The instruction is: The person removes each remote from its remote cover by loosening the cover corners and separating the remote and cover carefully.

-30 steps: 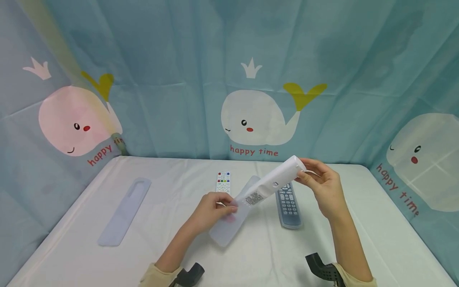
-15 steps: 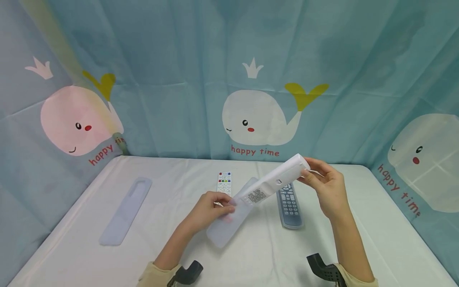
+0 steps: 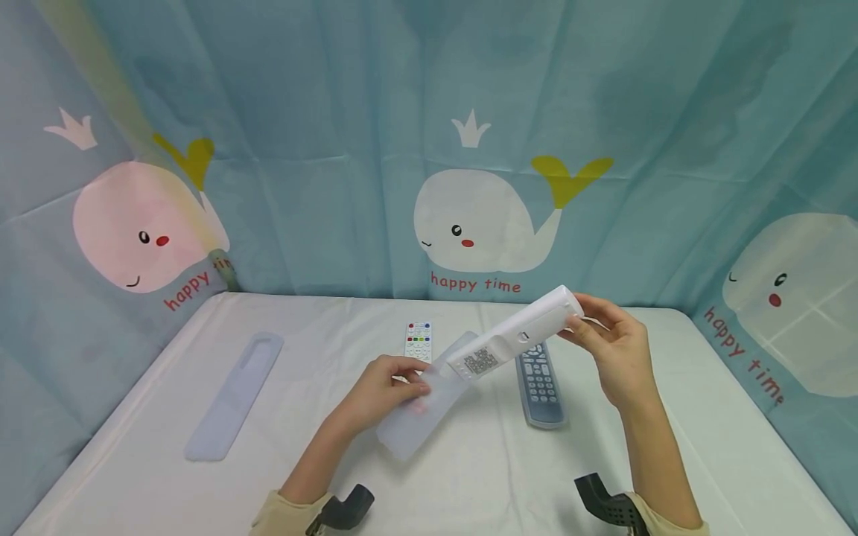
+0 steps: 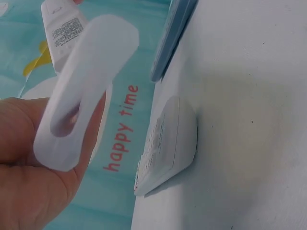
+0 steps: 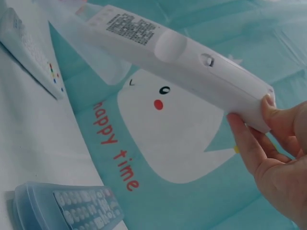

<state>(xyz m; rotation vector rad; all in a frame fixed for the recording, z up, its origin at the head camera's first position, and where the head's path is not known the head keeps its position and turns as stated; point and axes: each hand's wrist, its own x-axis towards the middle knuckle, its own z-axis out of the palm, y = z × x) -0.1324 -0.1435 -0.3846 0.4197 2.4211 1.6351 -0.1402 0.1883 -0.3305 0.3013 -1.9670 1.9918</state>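
My left hand pinches a translucent remote control cover above the table's middle. My right hand holds a white remote control by its upper end, its QR-coded back showing. The remote slants down to the left, its lower end overlapping the cover's opening. In the left wrist view, the cover shows its long slot, and the remote is behind it. Whether the remote's tip is still inside the cover, I cannot tell. In the right wrist view, thumb and fingers grip the remote at one end.
A dark remote in a bluish cover lies below the right hand. Behind the left hand lies a small white remote with coloured buttons. Another translucent cover lies at the left of the white-clothed table. Whale-printed curtains surround it.
My left hand and the cover have moved left and slightly toward me. The remote in my right hand has shifted up and right, and more of its lower end shows clear of the cover.
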